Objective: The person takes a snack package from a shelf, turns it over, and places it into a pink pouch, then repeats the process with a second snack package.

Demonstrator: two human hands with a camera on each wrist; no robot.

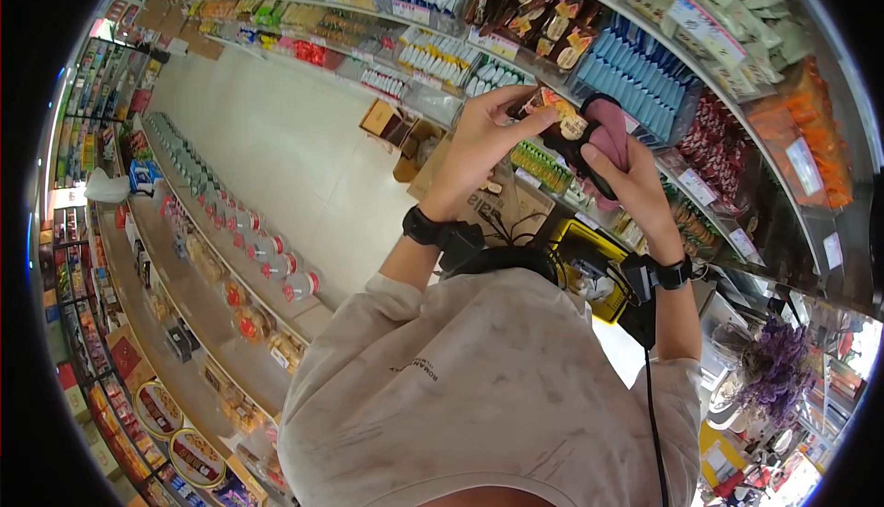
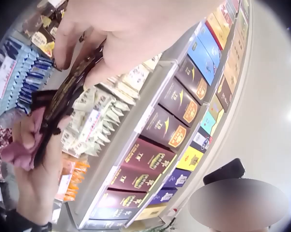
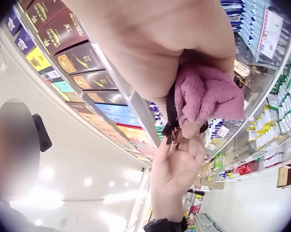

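Observation:
My left hand (image 1: 488,134) pinches a dark brown, shiny snack packet (image 1: 573,126) with a yellow and orange label. Seen edge-on in the left wrist view, the packet (image 2: 68,94) runs between both hands. My right hand (image 1: 631,180) grips a fluffy pink cloth (image 1: 610,129) against the packet's other end, its thumb over the dark edge. From the right wrist, the bunched cloth (image 3: 208,94) hangs out of the right hand (image 3: 169,43), and the left hand (image 3: 177,166) is beyond it, palm showing. The packet's face is mostly hidden there.
Behind the hands, tilted shelves hold blue packets (image 1: 635,79), brown packets (image 1: 529,10) and orange bags (image 1: 801,134). A yellow basket (image 1: 599,254) is below the right forearm. Cardboard boxes (image 1: 382,120) stand on the floor; plastic jars (image 1: 267,244) line a shelf at left.

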